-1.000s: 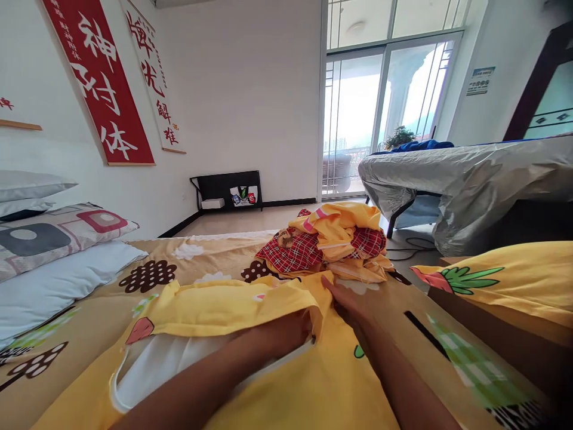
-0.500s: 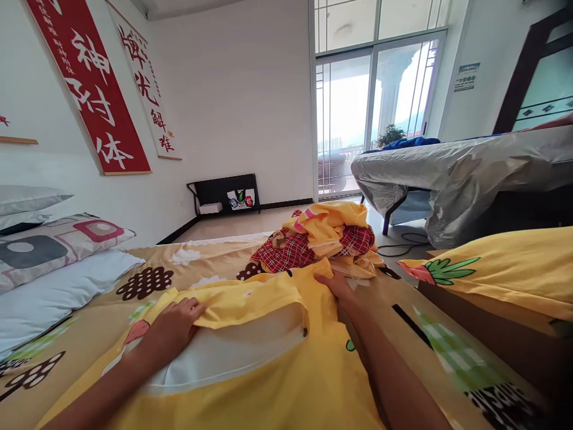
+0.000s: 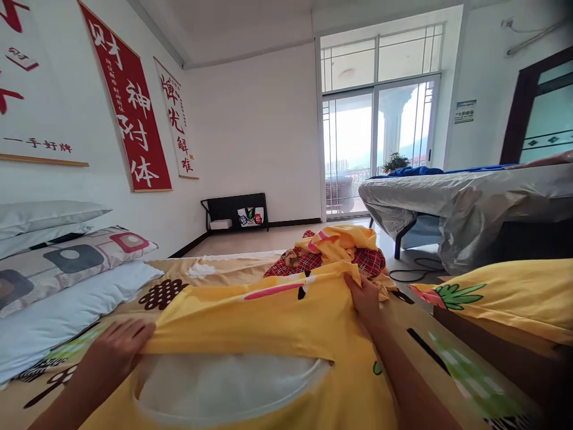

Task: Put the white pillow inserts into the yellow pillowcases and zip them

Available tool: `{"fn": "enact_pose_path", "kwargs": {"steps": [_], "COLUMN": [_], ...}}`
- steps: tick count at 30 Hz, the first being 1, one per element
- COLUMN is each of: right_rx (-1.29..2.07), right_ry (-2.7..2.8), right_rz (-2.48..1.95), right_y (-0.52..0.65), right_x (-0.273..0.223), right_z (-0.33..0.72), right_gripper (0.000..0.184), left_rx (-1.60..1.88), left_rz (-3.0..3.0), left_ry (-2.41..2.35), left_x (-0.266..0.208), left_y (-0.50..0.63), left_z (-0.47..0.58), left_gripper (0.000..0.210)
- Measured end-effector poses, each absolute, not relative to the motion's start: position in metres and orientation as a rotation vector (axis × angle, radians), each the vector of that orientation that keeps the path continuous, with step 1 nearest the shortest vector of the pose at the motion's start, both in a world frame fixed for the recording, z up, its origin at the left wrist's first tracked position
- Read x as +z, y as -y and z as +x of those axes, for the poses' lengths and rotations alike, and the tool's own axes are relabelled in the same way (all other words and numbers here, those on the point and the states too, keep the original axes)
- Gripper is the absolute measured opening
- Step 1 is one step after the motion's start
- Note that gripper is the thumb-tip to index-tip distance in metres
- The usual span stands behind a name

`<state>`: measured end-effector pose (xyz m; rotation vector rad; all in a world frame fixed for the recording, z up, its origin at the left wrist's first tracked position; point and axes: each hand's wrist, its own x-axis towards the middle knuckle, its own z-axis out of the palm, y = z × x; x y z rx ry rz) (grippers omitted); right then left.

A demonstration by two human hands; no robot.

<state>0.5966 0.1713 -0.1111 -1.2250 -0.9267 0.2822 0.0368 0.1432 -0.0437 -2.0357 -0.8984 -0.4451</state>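
Straightening step, apparently

By right hand (image 3: 364,298), yellow cover (image 3: 250,322) pinched; by left hand (image 3: 123,343), well apart, its edge seemingly gripped. White insert (image 3: 224,385) exposed between, nearer; covering it judged the next need. Bundled cloth (image 3: 342,242) beyond right hand.

Yellow cover (image 3: 242,322) cut off below; white insert (image 3: 224,385) partly hidden.

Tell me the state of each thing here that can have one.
Yellow printed fabric cover: open slit, white showing inside
Left hand: gripping cover's left side
Right hand: gripping cover's far right corner
Red plaid and yellow cloth heap: crumpled
Silver plastic sheet: draped, wrinkled
Grey patterned pillow: stacked
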Motion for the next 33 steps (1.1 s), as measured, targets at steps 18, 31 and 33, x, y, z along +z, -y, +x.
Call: {"fn": "enact_pose_path", "kwargs": {"steps": [18,31,33], "right_rx": [-0.285,-0.526,-0.582], "right_ry": [1.108,1.325,1.299], "right_rz": [-1.363,-1.002,-0.948], "right_y": [-0.105,-0.060,-0.055], "right_x": [0.090,0.170,0.177], "right_z": [0.557,0.482,0.466], "right_gripper": [0.038,0.037,0.038], "left_rx": [-0.676,-0.883,-1.191], "left_rz": [-2.087,-3.103,-2.928], "left_ry": [0.519,0.875,1.023], "left_x": [-0.055,0.004,0.028], "left_y": [-0.132,-0.076,-0.087], "left_z": [0.042,0.057,0.078], "left_gripper": [0.028,0.038,0.036]}}
